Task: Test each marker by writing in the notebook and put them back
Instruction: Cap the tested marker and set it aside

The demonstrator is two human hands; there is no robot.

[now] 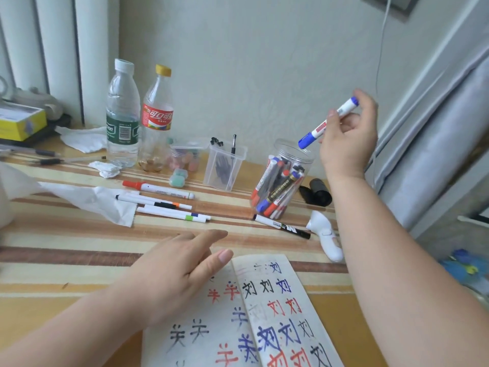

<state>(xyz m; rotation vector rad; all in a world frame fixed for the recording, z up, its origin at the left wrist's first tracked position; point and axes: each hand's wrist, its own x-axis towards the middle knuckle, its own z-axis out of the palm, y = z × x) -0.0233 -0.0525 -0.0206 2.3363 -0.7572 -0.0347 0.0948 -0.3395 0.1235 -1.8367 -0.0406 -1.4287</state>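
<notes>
Right hand pinches capped blue marker just above jar; tilted drop may hit the rim. Left hand open, resting on notebook.

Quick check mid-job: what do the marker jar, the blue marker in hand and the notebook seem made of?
Marker jar: clear glossy plastic by the look, markers showing through its wall; glass not ruled out. Blue marker in the right hand: smooth plastic, white barrel, blue cap. Notebook: matte white paper; ink has soaked in and smudged.
</notes>
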